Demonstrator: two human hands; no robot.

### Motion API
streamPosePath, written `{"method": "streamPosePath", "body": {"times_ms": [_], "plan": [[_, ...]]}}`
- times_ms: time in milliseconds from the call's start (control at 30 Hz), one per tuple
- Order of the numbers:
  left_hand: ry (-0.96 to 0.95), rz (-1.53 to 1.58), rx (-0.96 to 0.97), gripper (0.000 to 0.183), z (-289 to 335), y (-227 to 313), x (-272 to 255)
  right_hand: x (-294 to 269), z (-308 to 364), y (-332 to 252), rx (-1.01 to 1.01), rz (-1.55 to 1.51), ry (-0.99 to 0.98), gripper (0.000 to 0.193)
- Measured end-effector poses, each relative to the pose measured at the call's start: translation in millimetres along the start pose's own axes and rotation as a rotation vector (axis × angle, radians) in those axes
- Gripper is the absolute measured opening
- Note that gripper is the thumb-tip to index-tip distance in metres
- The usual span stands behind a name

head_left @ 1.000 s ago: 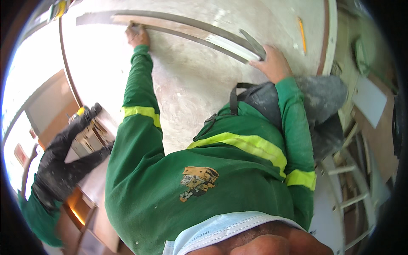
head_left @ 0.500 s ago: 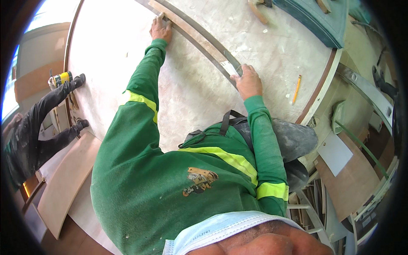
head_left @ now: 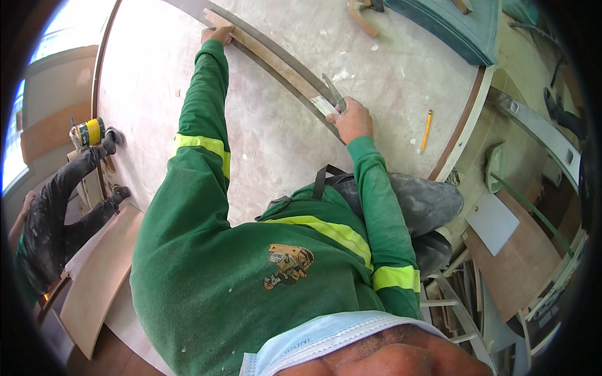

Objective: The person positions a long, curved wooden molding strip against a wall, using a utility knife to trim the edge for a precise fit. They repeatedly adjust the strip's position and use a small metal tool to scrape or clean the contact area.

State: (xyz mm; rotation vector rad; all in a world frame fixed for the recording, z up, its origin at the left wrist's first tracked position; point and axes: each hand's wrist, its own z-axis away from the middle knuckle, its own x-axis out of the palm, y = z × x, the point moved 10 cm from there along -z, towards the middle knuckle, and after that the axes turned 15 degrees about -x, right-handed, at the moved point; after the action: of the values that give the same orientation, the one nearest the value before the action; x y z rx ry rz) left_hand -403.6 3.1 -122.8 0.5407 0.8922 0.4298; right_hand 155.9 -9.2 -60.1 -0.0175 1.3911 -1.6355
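A long pale wooden strip (head_left: 276,64) lies along a wider, curved dark grey band (head_left: 256,57) on the pale work surface. My left hand (head_left: 217,34) is closed over the strip's far left end, its fingers curled on the wood. At the strip's near right end, my right hand (head_left: 353,120) pinches it beside a white patch (head_left: 323,105). A narrow grey piece (head_left: 334,91) juts from beside the right fingers; I cannot make out what it is. To the right of that hand lies a yellow pencil (head_left: 427,130).
A hammer (head_left: 362,20) and a blue-green moulded panel (head_left: 442,28) lie at the far right. Past the surface's right edge are a metal level-like bar (head_left: 536,125) and board offcuts (head_left: 511,250). At left, another person's legs (head_left: 75,182) stand near a yellow-green can (head_left: 92,133).
My left hand has shifted slightly farther left and now curls round the strip's end, where it lay flatter before. The grey piece beside my right hand stands out more. The view has shifted slightly.
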Motion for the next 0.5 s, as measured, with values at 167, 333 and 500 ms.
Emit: {"method": "streamPosePath", "body": {"times_ms": [167,333,500], "plan": [[-0.052,-0.031,-0.089,0.053,34,19,32,-9,3,12,0.038,0.012,0.021,0.039],[-0.024,-0.171,-0.058,0.053,9,13,24,-6,3,8,0.036,0.043,0.013,0.038],[-0.002,-0.148,-0.066,0.05,7,13,23,-7,4,5,0.052,0.03,-0.004,0.037]]}}
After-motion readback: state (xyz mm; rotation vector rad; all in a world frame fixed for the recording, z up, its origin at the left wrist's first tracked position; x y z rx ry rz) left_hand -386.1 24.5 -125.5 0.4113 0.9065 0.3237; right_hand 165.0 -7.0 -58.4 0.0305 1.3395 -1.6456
